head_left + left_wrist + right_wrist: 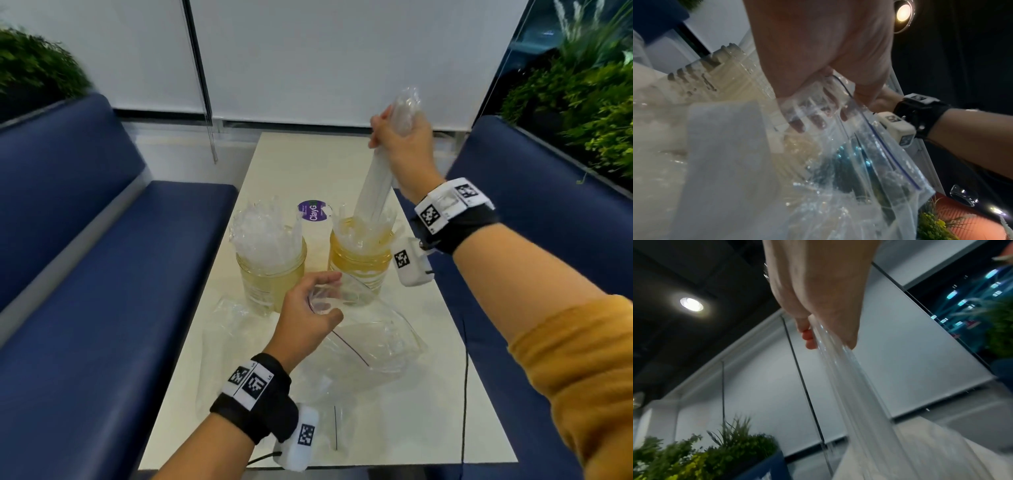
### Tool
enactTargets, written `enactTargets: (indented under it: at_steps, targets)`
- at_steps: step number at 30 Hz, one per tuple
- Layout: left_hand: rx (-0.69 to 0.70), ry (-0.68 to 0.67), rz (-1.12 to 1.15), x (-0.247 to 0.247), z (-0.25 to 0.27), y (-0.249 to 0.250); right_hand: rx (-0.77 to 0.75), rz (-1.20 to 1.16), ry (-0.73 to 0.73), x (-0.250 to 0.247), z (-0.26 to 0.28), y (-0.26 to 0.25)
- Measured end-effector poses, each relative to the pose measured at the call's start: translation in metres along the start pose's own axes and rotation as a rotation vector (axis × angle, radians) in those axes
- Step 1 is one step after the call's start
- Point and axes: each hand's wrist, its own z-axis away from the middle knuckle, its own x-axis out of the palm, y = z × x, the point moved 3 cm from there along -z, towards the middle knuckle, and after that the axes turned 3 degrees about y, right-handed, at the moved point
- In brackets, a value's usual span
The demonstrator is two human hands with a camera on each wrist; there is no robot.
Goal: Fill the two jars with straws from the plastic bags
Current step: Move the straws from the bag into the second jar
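Observation:
Two glass jars stand mid-table. The left jar is packed with wrapped straws. My right hand grips a bundle of wrapped straws near its top; the bundle's lower end sits in the right jar. The same bundle of straws runs down from my right hand in the right wrist view. My left hand holds the open mouth of a clear zip bag just in front of the jars. In the left wrist view my left hand's fingers show through the zip bag.
A round lid with a purple label lies behind the jars. More crumpled empty bags lie on the white table. Blue benches flank the table on both sides. A black cable runs along the right edge.

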Motion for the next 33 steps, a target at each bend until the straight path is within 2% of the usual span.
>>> enactTargets:
  at_steps: [5, 13, 15, 19, 22, 24, 27, 30, 33]
  targets:
    - [0.015, -0.020, -0.009, -0.002, -0.001, 0.002, 0.185, 0.076, -0.040, 0.005, 0.007, 0.070]
    - [0.038, -0.028, -0.002, -0.005, -0.002, 0.001, 0.351, 0.291, -0.108, 0.003, 0.037, 0.125]
    - [0.040, -0.032, -0.004, -0.005, -0.003, 0.001, 0.273, 0.401, -0.084, 0.000, 0.038, 0.121]
    - [0.046, -0.039, -0.003, -0.006, -0.004, 0.000, -0.073, 0.376, -0.035, -0.001, 0.024, 0.096]
    - [0.053, -0.053, -0.006, -0.007, -0.004, 0.000, -0.249, 0.581, -0.103, 0.001, 0.006, 0.091]
    - [0.050, -0.052, -0.004, -0.006, -0.005, 0.000, -0.258, 0.796, -0.280, 0.005, 0.006, 0.099]
    - [0.045, -0.051, -0.003, -0.006, -0.004, -0.001, -0.176, 1.050, -0.521, 0.008, 0.021, 0.124]
    - [0.039, -0.049, -0.005, -0.008, -0.005, 0.000, -0.215, 1.093, -0.560, 0.008, 0.030, 0.126]
    - [0.030, -0.073, -0.030, -0.007, -0.005, 0.002, -0.288, 1.054, -0.499, 0.008, 0.026, 0.100]
